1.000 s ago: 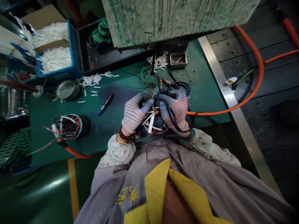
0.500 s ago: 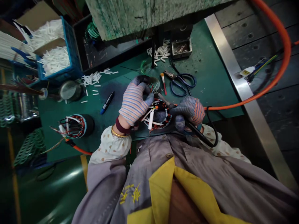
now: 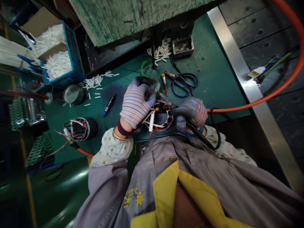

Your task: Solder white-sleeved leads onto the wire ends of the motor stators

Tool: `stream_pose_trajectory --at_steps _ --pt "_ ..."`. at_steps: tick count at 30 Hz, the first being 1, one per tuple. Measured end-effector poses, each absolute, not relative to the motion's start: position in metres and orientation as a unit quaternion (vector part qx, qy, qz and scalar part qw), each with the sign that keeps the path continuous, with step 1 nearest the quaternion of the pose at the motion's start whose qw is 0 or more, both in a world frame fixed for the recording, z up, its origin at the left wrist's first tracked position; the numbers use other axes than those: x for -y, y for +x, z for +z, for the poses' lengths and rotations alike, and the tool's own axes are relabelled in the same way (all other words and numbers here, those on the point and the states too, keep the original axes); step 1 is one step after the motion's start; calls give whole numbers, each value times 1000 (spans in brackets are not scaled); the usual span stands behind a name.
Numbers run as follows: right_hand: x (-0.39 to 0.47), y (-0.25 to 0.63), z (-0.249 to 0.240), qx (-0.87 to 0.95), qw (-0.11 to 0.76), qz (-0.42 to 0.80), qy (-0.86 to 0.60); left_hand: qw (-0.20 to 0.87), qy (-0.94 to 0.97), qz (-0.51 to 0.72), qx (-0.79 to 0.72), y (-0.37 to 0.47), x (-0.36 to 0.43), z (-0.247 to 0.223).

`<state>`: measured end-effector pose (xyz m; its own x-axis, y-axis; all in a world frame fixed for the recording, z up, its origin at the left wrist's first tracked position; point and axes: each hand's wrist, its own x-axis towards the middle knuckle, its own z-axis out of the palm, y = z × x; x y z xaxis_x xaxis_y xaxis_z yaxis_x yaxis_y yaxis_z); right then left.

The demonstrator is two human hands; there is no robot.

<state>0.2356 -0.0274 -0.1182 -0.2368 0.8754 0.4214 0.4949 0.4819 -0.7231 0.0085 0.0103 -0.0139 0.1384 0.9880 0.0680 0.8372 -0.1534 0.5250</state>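
Note:
A motor stator [image 3: 171,119] with red-and-black lacing and white sleeves lies before me, close to my body. My left hand [image 3: 136,103], in a striped glove with dark fingertips, is closed at its upper left edge, pinching thin wires [image 3: 154,89]. From the right, my gloved right hand [image 3: 194,111] grips a soldering iron [image 3: 163,97], whose metal tip points up-left to the wires by my left fingertips. A thick white sleeve [image 3: 151,123] hangs over the stator's opening. The exact joint at the tip is partly hidden by my fingers and too small to make out.
To the left lies a second stator [image 3: 82,129] with an orange cable. Beyond my hands are scissors [image 3: 186,83], a brush [image 3: 164,85], a metal tray [image 3: 182,47] and a marker [image 3: 109,105]. A blue crate [image 3: 68,71] holds white tubes. An orange cable [image 3: 232,109] runs rightward.
The camera view has turned slightly, shifting the surroundings. Both hands keep nearly the same pose at the stator, with the soldering iron still at the wires.

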Motion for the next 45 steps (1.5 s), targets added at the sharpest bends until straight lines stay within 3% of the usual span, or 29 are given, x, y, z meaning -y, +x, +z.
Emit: stream_pose_trajectory --at_steps 3,12,22,29,39,45 --pt "20 230 -103 729 469 150 -475 181 715 224 -637 10 -8 -17" --pt "-20 203 -73 779 337 231 -475 165 705 243 -646 14 -2 -25" --pt "-11 209 -81 783 397 166 -448 157 726 226 -630 14 0 -18" --pt "-19 200 -80 772 386 223 -453 122 727 212 -641 18 0 -16" --pt "-13 205 -86 786 369 144 -475 144 726 250 -625 9 -4 -22" --pt "8 222 -100 742 545 45 -388 118 742 228 -619 7 -6 -22"
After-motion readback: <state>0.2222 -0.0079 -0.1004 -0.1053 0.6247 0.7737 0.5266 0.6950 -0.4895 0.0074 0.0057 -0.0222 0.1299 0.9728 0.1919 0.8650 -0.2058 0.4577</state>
